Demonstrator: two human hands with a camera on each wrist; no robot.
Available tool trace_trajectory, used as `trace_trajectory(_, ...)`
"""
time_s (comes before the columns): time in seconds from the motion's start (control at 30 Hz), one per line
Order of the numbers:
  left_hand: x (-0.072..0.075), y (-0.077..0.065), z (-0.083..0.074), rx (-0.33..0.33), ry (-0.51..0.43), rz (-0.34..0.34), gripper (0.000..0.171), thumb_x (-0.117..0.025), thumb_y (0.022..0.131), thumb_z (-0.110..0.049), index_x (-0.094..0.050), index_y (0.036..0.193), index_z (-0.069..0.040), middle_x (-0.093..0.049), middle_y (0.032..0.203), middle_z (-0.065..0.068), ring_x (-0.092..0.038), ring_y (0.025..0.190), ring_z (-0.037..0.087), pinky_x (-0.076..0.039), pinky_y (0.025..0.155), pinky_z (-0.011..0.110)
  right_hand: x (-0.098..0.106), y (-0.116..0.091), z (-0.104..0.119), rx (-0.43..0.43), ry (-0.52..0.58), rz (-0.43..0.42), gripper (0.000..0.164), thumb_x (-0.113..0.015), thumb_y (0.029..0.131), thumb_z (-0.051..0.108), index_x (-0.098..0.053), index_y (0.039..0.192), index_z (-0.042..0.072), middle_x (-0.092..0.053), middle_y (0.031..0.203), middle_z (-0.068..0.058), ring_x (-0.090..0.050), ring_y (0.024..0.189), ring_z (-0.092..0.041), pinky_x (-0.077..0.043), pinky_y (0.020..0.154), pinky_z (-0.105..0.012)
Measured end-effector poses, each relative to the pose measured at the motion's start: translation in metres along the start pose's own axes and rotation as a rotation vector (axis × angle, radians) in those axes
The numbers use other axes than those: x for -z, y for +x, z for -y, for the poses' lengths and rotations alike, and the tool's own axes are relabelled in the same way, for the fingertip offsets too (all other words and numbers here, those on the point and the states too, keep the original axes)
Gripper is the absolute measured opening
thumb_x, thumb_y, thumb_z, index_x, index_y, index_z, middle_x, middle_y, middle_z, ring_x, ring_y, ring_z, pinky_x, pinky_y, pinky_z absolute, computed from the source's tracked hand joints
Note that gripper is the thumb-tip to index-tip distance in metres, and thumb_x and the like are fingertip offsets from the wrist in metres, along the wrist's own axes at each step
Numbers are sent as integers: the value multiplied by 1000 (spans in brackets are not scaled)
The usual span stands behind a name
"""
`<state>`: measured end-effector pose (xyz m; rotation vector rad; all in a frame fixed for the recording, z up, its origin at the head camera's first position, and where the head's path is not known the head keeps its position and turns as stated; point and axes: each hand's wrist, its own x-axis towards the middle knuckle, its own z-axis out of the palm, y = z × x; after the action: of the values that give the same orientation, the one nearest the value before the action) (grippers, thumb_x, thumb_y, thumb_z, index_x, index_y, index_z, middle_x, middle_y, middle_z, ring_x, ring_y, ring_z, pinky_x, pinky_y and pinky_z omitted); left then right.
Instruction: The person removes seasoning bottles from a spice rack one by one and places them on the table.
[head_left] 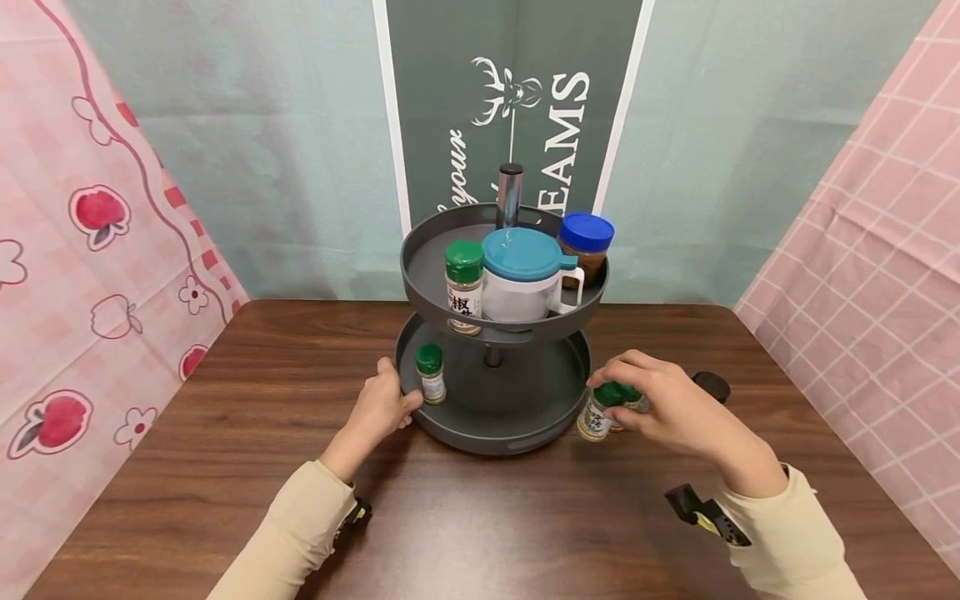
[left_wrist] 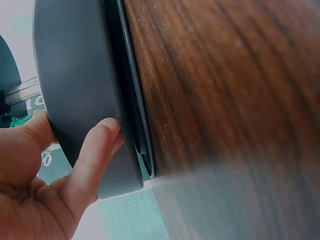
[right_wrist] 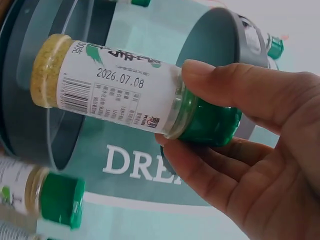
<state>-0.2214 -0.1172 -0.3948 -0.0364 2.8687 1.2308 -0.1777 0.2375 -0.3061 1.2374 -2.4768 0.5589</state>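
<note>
A two-tier grey turntable rack (head_left: 489, 442) stands on the table. My left hand (head_left: 381, 402) grips the rim of its lower tray, thumb at the inside edge and fingers along the outer wall (left_wrist: 80, 90). Beside the tray's right edge, my right hand (head_left: 667, 404) pinches a spice jar (right_wrist: 120, 85) by its green lid, with yellowish powder showing at the bottom. A smaller green-capped spice jar (head_left: 431, 379) stands in the lower tray close to my left thumb. Another green-lidded jar (right_wrist: 60, 197) is near the held one, partly covered by my right hand in the head view.
The upper tray carries a green-lidded spice jar (head_left: 464, 292), a white-handled container with a teal lid (head_left: 522, 254) and a blue-lidded jar (head_left: 587, 233). A metal post (head_left: 509, 196) rises above it. A black-topped item (head_left: 711, 386) sits behind my right hand.
</note>
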Motion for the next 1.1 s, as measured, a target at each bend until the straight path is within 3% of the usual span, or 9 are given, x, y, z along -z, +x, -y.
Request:
trace_trajectory(0.43,0,-1,1,6,-12,-8,39,-61,79,-9,-35,106,3,-57,57,8,-57,44,15,-47,45,28,3,-32,-22,-105,-61,1,40,-78,65,-3,-64,98,14,-57,95,5,-55,72,-5,-47,56,-26)
trace_trajectory(0.83,-1,0,1,-14,-14,-20,40,-60,78,-9,-35,107,4,-57,54,7,-57,43,15,-46,44,28,2,-59,-43,-184,-106,-17,41,-80,62,-2,-67,96,15,-58,92,5,-48,68,-5,-40,55,-26)
trace_trajectory(1.1,-1,0,1,-18,-29,-17,40,-60,78,-9,-35,107,5,-57,54,8,-56,43,14,-46,43,28,-4,-66,-52,-260,-128,23,38,-80,64,-2,-66,96,13,-58,92,0,-54,75,-16,-42,58,-34)
